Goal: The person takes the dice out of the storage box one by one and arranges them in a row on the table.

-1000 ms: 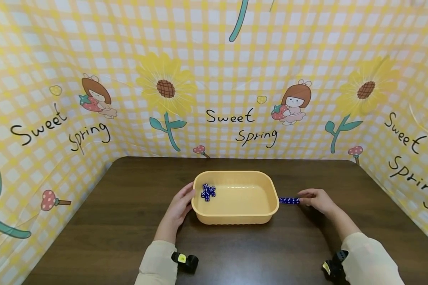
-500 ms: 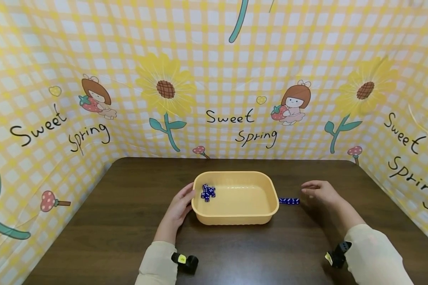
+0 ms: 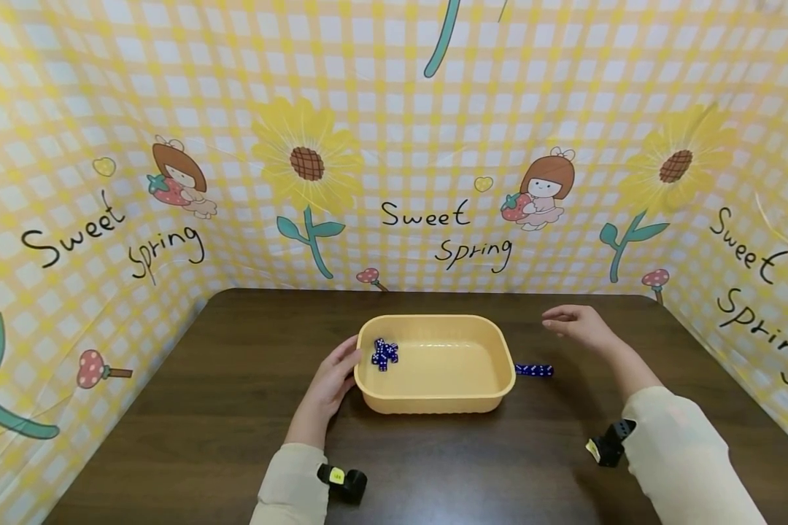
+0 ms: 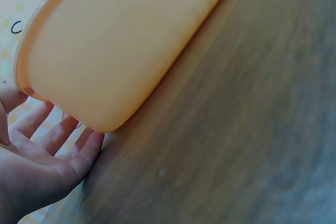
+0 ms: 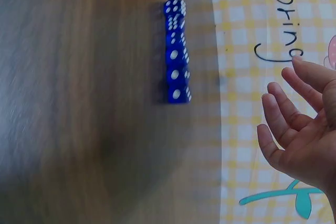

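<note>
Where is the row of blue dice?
In the head view, the row of blue dice lies on the brown table, at the yellow tub's right end.

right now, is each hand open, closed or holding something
Left hand: open, fingers against the yellow bin.
Right hand: open, holding nothing.

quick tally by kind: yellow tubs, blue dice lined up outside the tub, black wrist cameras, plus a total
Yellow tub: 1
Blue dice in the row outside: 6
Black wrist cameras: 2
Total: 9
</note>
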Motion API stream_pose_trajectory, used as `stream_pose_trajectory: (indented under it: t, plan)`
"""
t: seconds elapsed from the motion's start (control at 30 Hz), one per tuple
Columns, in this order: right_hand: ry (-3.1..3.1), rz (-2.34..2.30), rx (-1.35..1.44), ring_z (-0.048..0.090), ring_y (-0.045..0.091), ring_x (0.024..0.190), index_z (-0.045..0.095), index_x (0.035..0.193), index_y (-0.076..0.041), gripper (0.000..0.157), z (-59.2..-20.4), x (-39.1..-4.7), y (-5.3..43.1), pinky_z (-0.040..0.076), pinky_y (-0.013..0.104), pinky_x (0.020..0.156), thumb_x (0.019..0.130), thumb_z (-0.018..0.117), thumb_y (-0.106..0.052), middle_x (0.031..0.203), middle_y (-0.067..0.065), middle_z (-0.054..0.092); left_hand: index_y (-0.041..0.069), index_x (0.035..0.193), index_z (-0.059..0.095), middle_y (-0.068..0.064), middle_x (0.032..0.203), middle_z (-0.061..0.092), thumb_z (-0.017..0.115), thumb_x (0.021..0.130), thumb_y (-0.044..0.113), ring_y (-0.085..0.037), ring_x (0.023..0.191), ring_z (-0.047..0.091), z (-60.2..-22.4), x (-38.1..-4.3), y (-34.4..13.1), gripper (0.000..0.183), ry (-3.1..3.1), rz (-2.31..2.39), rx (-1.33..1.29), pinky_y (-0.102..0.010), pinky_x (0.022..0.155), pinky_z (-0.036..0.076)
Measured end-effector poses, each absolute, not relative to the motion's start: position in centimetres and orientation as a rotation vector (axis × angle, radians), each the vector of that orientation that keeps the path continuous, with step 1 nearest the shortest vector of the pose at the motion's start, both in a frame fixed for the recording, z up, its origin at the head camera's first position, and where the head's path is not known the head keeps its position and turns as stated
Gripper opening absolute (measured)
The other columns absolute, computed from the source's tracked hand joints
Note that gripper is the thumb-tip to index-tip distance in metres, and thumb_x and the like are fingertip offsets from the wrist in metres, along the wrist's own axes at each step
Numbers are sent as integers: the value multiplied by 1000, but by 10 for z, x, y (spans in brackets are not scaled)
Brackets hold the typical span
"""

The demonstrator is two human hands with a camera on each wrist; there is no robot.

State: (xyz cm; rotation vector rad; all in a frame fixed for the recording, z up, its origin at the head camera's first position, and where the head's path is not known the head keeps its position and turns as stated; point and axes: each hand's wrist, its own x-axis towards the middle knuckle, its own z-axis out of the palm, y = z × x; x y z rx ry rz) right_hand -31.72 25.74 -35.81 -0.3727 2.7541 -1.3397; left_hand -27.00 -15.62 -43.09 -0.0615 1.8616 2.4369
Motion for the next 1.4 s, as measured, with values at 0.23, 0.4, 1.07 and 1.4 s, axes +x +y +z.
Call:
stream_pose_trajectory:
  t: [0.23,0.4,1.07,1.4]
  plan:
    - [2740,-1375,-410,57,25,78,53,108,8,38,-347,-324,235,44,41,73,84,57,-20,99,22,58,4,129,38,-16,129,36,46,89,12,-30,110,39,-431,-270,-156,41,1861,2437,-56,-41,84,35]
    - [2712,-1393,-442,57,27,81,53,108,8,36,-342,-328,218,44,39,73,84,56,-19,101,23,56,4,129,37,-16,129,36,45,90,11,-30,110,39,-431,-269,-156,41,1861,2437,-51,-40,84,35]
    - [2599,-1506,-552,53,33,85,58,102,6,26,-344,-341,147,42,43,74,82,58,-11,96,18,58,4,129,38,-15,129,36,45,89,11,-30,110,39,-430,-270,-156,41,1859,2445,-61,-39,83,36]
    - [2523,-1497,-625,53,36,88,59,100,6,22,-349,-343,109,42,44,76,82,58,-8,90,14,60,5,129,39,-15,129,37,47,89,12,-30,110,39,-430,-270,-156,41,1866,2440,-75,-40,83,36]
